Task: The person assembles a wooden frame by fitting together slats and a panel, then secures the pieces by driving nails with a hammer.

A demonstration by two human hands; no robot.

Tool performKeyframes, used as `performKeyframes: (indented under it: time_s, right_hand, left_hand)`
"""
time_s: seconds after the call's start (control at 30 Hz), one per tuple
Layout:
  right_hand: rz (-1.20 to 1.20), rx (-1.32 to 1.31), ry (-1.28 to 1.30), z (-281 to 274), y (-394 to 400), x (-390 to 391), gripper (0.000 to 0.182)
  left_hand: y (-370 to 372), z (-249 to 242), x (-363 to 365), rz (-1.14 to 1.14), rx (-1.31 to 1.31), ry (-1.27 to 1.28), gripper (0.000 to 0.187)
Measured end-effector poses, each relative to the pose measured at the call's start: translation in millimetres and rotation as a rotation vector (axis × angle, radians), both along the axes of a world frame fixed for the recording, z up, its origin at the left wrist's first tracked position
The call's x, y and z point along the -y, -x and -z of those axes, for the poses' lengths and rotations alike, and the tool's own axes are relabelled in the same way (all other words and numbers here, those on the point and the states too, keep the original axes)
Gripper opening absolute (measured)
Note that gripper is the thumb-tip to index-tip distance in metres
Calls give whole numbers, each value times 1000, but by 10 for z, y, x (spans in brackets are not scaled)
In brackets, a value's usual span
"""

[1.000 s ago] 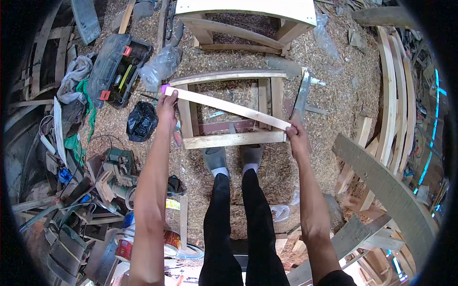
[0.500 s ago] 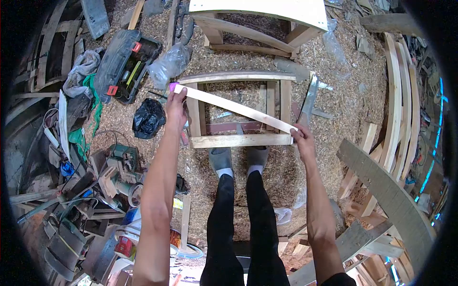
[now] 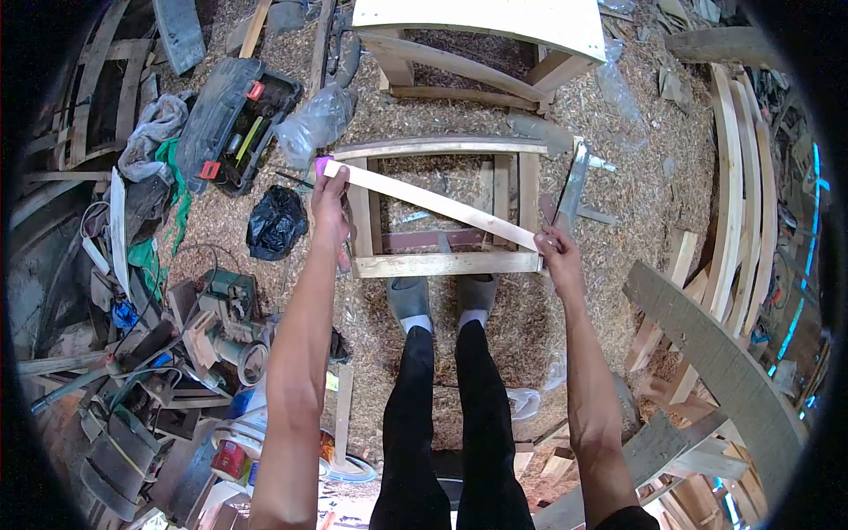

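Note:
A pale wooden strip (image 3: 433,205) slants across the wooden frame (image 3: 450,263), its left end farther from me than its right. My left hand (image 3: 329,199) grips the strip's left end, thumb on top, with a small purple piece (image 3: 323,166) right at that end. At the other end, my right hand (image 3: 562,254) pinches the strip near the frame's front right corner. The frame has a curved back rail (image 3: 442,144) and lies on the shavings just ahead of my feet. A handsaw (image 3: 572,185) rests beyond my right hand, beside the frame.
An open toolbox (image 3: 231,124), a clear plastic bag (image 3: 318,121) and a black bag (image 3: 276,221) lie to the left. Ahead stands a wooden piece with a pale top (image 3: 481,19). Curved boards (image 3: 740,194) lean at right; a green machine (image 3: 230,296) sits lower left.
Both hands keep hold of the strip, which has barely shifted. Its right end and my right hand have moved slightly left.

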State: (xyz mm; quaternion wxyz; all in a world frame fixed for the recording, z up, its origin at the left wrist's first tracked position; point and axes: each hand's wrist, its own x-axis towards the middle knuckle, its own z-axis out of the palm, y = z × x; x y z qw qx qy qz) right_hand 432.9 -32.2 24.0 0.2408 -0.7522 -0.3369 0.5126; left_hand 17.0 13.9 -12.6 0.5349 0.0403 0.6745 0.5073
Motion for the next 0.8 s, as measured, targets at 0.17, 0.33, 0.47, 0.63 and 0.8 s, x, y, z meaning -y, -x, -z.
performKeyframes:
  time_s: [0.17, 0.33, 0.47, 0.63, 0.8]
  right_hand:
    - [-107, 149, 14, 76, -55, 4, 28]
    - [-140, 177, -118, 111, -54, 52, 29]
    - [-293, 268, -93, -96, -16, -104, 35]
    - [-335, 441, -127, -512, 109, -65, 40]
    - [-400, 459, -222, -1795, -40, 528, 51]
  left_hand:
    - [-25, 58, 74, 1, 92, -39, 47]
    - [-56, 46, 43, -39, 112, 0, 39]
    - [-152, -236, -46, -32, -51, 69, 37]
    - [-211, -638, 121, 38, -318, 152, 55]
    - [-113, -1547, 1184, 619, -555, 282, 43]
